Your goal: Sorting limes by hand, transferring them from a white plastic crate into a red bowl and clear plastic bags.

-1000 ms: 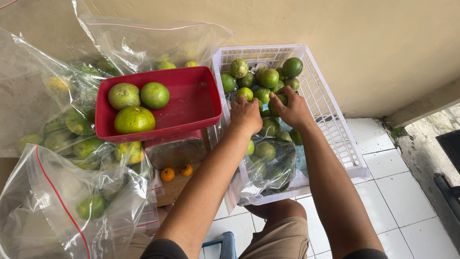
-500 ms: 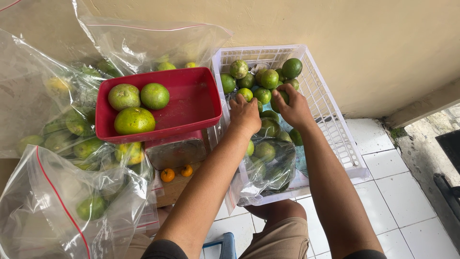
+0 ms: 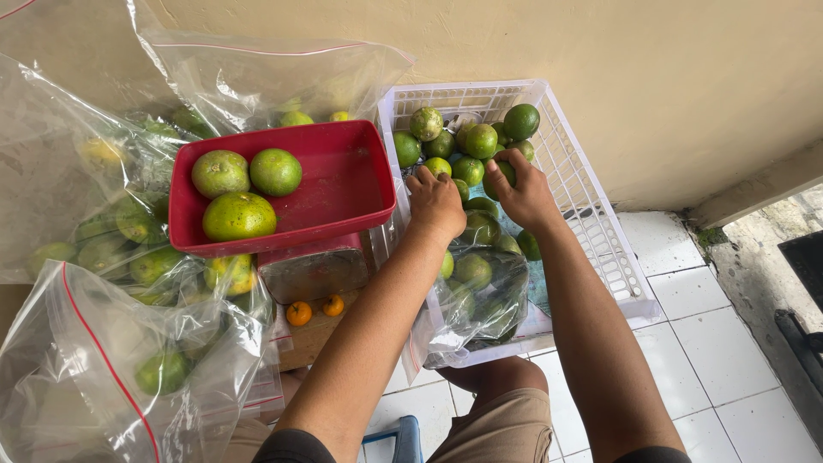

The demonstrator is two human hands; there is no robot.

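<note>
Three green citrus fruits (image 3: 240,189) already lay in my red tray (image 3: 343,184), while my right hand (image 3: 525,193) closed on another fruit (image 3: 499,174) in the white crate (image 3: 591,206), my left hand (image 3: 435,206) resting curled, seemingly empty, among the many left.

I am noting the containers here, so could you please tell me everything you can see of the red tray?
The red tray is a rectangular, plastic-looking tub with rounded corners and sloping walls. It sits level on a metal-looking base, left of the white crate. Three large green fruits lie in its left half; the right half is bare. Clear bags of fruit crowd around it. Neither hand touches it.
</note>
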